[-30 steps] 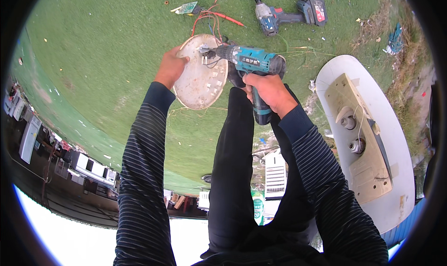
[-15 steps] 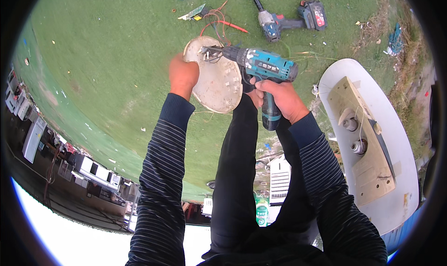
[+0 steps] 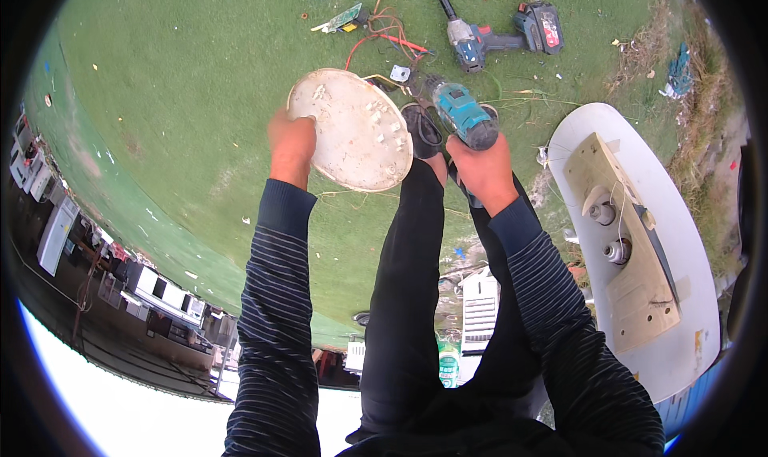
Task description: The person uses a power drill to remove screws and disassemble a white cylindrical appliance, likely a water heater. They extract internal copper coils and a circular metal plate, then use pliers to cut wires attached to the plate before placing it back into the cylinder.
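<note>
1. Spreading under everything is the green turf [image 3: 160,97]; the person stands on it, dark trouser legs below the round white plate that serves as my landmark.
2. Off to the plate's right lies a long white housing [image 3: 680,297] with a tan board and two small round fittings on it, well apart from the hands.
3. The round white plate [image 3: 352,129] itself is held up on a tilt, its ribbed face turned toward the person, probably so the tool can reach it.
4. The left hand [image 3: 292,145] clamps the plate's left rim, grip closed on it to steady it.
5. The right hand [image 3: 480,169] is wrapped tight round the handle of a teal cordless drill [image 3: 458,113], whose nose meets the plate's upper right edge.
6. Beyond the plate, a second grey-and-red driver [image 3: 500,33] lies idle on the turf.
7. Red and orange wires [image 3: 384,33] and a small circuit board [image 3: 340,19] sit just above the plate.
</note>
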